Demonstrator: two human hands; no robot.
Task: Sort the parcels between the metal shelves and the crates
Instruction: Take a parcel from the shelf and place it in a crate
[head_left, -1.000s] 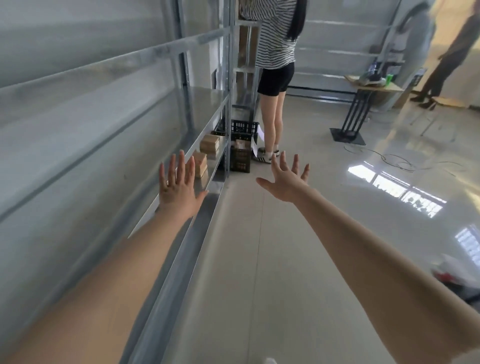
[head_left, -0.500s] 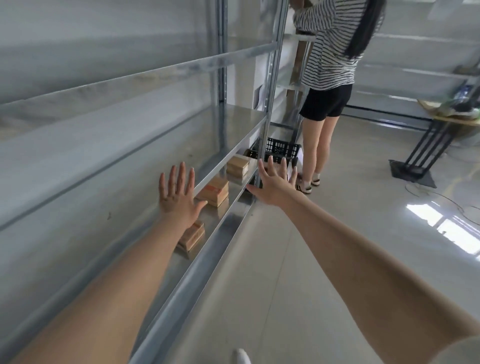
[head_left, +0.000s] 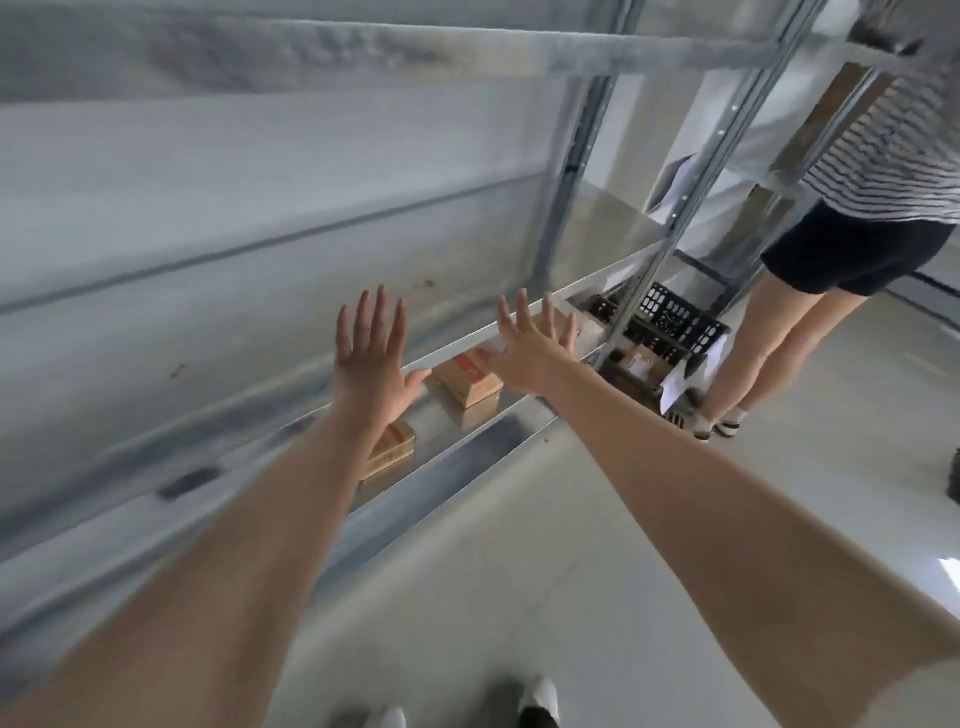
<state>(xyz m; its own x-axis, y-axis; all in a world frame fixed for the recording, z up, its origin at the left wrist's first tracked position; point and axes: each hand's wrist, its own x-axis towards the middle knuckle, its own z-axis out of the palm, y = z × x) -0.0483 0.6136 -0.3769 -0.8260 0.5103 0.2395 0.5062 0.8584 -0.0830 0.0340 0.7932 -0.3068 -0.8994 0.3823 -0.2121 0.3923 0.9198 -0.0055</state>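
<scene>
While both bare arms were extended toward the low metal shelf (head_left: 467, 460), the left hand (head_left: 370, 364) and the right hand (head_left: 530, 349) were spread flat, fingers straight and apart, neither gripping anything. Three small brown parcels with red print lay in a row on that shelf. The nearest parcel (head_left: 399, 446) was partly hidden under the left forearm, the middle parcel (head_left: 470, 383) showed between the two hands, and the far parcel (head_left: 560, 321) sat partly behind the right hand's fingers. Whether either hand touched a parcel could not be told. Beyond the shelf's upright post, a black crate (head_left: 675, 323) stood on the pale floor, with a lower crate (head_left: 641, 366) holding brown goods just in front of it. A second person (head_left: 878, 171) in a striped top and black shorts stood beside the crates, at right.
</scene>
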